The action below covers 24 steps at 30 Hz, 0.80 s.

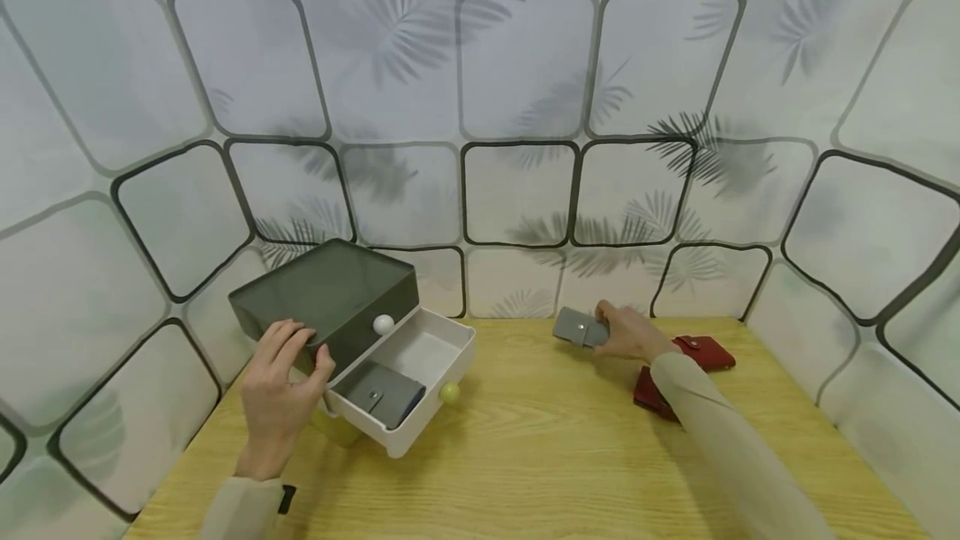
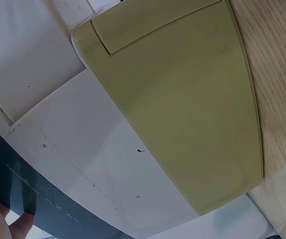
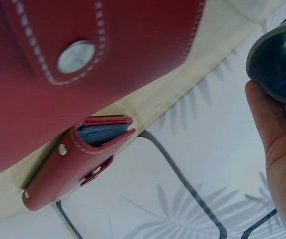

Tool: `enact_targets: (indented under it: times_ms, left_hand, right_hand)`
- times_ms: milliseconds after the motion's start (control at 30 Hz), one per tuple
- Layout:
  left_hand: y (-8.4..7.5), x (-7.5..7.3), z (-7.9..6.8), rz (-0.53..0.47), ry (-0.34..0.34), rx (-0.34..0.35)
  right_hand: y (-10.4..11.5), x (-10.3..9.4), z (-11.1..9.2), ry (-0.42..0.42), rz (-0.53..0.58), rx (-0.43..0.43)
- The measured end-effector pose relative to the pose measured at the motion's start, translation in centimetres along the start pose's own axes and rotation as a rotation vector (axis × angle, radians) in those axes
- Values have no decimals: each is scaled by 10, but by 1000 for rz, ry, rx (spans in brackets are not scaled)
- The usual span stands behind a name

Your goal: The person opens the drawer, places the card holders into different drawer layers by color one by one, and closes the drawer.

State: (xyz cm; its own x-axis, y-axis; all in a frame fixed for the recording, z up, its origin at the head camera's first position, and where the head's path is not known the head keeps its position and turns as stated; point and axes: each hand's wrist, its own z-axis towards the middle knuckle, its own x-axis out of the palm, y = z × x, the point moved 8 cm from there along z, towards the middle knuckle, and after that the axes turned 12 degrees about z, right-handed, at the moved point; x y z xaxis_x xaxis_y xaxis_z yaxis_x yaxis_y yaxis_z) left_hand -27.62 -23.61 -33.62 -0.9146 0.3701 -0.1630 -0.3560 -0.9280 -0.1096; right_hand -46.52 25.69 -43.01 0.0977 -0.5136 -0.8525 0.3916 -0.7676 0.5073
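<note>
At the left stands a small drawer box with a dark green top tier, a white middle and an olive bottom. Its white drawer is pulled out and holds a grey wallet with a snap strap. My left hand rests at the box's near top corner, fingers over the top edge and thumb at the front. Farther right, my right hand pinches a second grey wallet by its right end, close over the table. In the right wrist view, that wallet's dark blue inside shows.
Two red wallets lie on the wooden table around my right forearm. A patterned backdrop rises behind the table and along both sides. The open drawer juts toward the table's middle, a yellow-green knob on its front.
</note>
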Motion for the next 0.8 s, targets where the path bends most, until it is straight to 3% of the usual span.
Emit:
enact_targets:
  times_ms: [800]
  left_hand:
    - [-1,-1,2,-8,10,2]
  right_hand:
    - [73,0,16,-41,39,-240]
